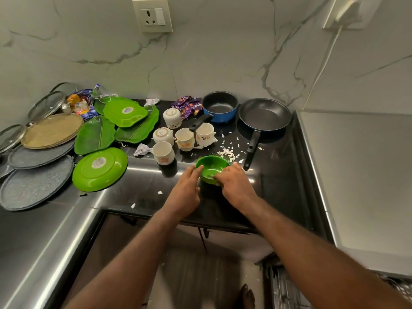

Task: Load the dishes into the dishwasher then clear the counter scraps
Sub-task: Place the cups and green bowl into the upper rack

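Dishwasher rack point(287, 293) is cropped; right hand point(236, 186) hides part of green bowl point(211, 165).

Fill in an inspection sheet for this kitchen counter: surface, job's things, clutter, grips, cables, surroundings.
Surface: black counter, with a steel strip across it.
Job's things: green bowl, five cups, green plates, grey plates, lids, saucepan, frying pan.
Clutter: paper scraps, crumpled paper, wrappers.
Grips: right hand grips the bowl's near rim; left hand touches its side with straight fingers.
Cables: white cable hanging from a wall plug.
Surroundings: marble wall, socket, wire rack at lower right.
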